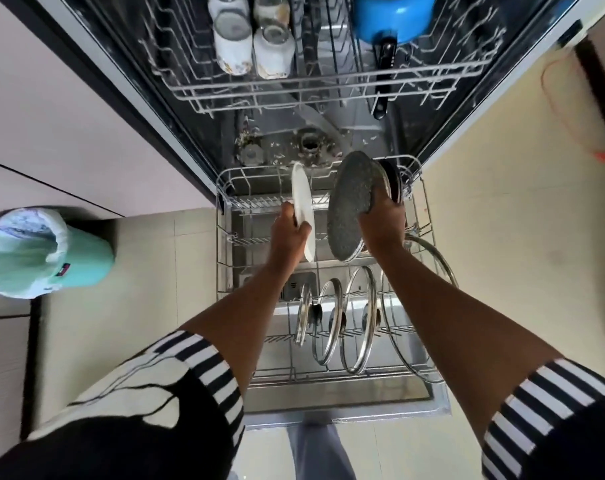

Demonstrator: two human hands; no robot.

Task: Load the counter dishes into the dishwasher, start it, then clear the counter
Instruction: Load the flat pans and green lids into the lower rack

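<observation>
Left grip [290, 230] pinches a white plate [303, 209] by its edge, held upright; right grip [382, 220] curls round the rim of a grey speckled disc [354, 206], pan or lid I cannot tell. Both hang over the far half of the lower rack [225, 258]. Glass lids [360, 320] stand on edge along its near edge.

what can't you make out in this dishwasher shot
Head view:
- Dark round item behind the grey speckled pan: mostly hidden by the pan and right hand; what it is cannot be told.
- Large glass lid: partly covered by the right forearm.
- Blue pot: cut off by the top edge.
- Left hand: its fingertips are hidden behind the white plate.
- Counter: out of frame, so remaining dishes are unknown.
</observation>
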